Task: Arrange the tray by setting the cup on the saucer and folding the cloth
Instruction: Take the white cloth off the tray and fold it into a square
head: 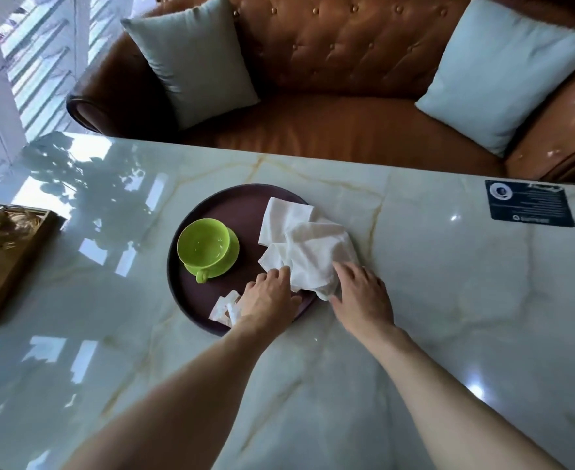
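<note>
One round dark tray point(211, 205) is carrying one glossy green cup point(203, 244) sitting on one green saucer point(229, 257) at its left edge; one rumpled white cloth point(308, 247) is lying at its right edge, the left hand point(270, 296) and right hand point(360, 295) each pinching its near side.

One view only, worn on the head. It looked forward and steeply down across the marble bench point(415, 300) from its near edge, toward a brown sofa point(347, 79) beyond the far edge. Wide-angle, lines bowed at the margins. Both forearms entered from below; the round tray point(218, 205) sat mid-frame, close.
</note>
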